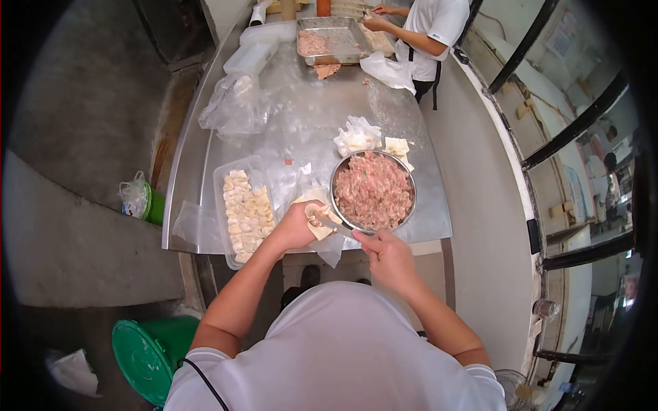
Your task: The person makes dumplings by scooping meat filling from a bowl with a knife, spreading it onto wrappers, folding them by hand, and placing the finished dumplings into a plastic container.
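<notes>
My left hand [296,225] holds dough wrappers [319,229] beside the metal bowl. A flat metal spatula [337,227] is in my right hand [388,258], its tip reaching the wrapper. To the right of my left hand, the round bowl [412,198] is full of minced meat [373,188]. At the left, a clear plastic tray [219,179] holds rows of folded dumplings [247,216]. Behind the bowl lie a crumpled white cloth or bag [358,135] and more wrappers [396,146].
Across the steel table [312,109] stand a large metal tray [332,41] with meat, plastic containers [252,56] and plastic bags [236,103]. A co-worker [428,34] works at the far right. A green bin [144,356] stands on the floor.
</notes>
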Available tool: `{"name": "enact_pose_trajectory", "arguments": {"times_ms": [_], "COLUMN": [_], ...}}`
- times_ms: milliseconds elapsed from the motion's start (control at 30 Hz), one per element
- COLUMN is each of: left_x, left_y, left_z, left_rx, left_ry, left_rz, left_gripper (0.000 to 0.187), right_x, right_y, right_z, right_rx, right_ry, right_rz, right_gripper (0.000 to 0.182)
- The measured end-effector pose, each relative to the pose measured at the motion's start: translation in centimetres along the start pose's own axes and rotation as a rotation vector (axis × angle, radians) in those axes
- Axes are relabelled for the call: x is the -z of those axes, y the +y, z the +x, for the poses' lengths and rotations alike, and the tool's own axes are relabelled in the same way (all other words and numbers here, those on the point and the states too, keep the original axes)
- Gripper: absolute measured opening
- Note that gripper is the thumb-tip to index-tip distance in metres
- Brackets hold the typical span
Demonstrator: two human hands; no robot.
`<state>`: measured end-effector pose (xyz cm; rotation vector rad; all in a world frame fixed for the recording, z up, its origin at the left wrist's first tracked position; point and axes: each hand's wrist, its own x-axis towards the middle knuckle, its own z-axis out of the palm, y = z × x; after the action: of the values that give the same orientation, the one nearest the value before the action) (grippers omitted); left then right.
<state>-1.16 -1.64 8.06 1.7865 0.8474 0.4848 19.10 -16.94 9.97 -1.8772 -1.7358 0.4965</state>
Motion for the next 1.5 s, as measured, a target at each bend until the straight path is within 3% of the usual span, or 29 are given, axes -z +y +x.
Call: {"name": "enact_pose_trajectory", "arguments": {"times_ms": [100,267,367,467,500,567,633,767,867,967,1100,1167,1267,1333,1500], "left_x": [0.1,-0.9,-2.2,-4.1,-4.6,-4.9,-4.1,-2.4,-1.7,1.4,8.2,11.5,15.1,16.6,18.4], "left_y": [0.4,-2.5,-3.2,-3.6,-3.5,-3.0,-2.1,-2.1,-4.3,-6.6,-9.2,-11.5,-11.6,-17.3,-15.1], "left_z": [-0.4,-0.3,-1.1,-2.0,-2.3,-3.0,-4.0,-4.8,-5.1,-4.7,-2.1,-0.5,1.4,3.2,4.1], "left_rx": [0.019,-0.015,0.009,0.047,0.061,0.077,0.081,0.106,0.202,0.171,0.37,0.325,0.348,0.239,0.432], "left_ry": [-0.065,-0.022,-0.021,-0.07,-0.086,-0.089,-0.11,-0.185,-0.097,0.174,0.518,0.626,0.609,0.574,0.11], "left_rz": [0.112,-0.064,-0.335,-0.5,-0.527,-0.376,-0.094,-0.053,-0.429,-0.345,-0.269,-0.146,0.188,0.317,0.384], "left_gripper": [0.032,0.026,0.028,0.031,0.031,0.031,0.032,0.032,0.027,0.024,0.036,0.043,0.04,0.038,0.04], "right_x": [2.8,7.3,5.5,-0.7,-2.1,-4.1,-4.4,-5.1,-5.4,-6.1,-6.3,-6.9,-7.5,-7.7,-7.3], "right_y": [-0.9,-0.5,0.9,1.6,1.2,0.4,-0.3,-1.3,-2.2,-2.7,-3.5,-3.4,-3.4,-3.1,-2.9], "right_z": [0.2,-0.6,-0.6,-0.5,-0.3,0.2,0.6,1.6,2.6,3.0,2.7,2.2,1.6,1.1,0.1], "right_rx": [0.034,-0.04,-0.146,-0.376,-0.369,-0.355,-0.355,-0.34,-0.335,-0.328,-0.38,-0.389,-0.416,-0.436,-0.51], "right_ry": [-0.043,-0.071,-0.018,-0.104,-0.09,-0.069,-0.111,-0.173,-0.147,-0.113,-0.141,-0.12,-0.079,-0.05,0.004], "right_rz": [-0.123,-0.173,0.083,0.692,0.766,0.916,0.836,0.798,0.823,0.86,0.828,0.86,0.881,0.879,0.841], "right_gripper": [0.03,0.03,0.027,0.017,0.015,0.011,0.008,0.009,0.012,0.015,0.016,0.016,0.017,0.018,0.019]}}
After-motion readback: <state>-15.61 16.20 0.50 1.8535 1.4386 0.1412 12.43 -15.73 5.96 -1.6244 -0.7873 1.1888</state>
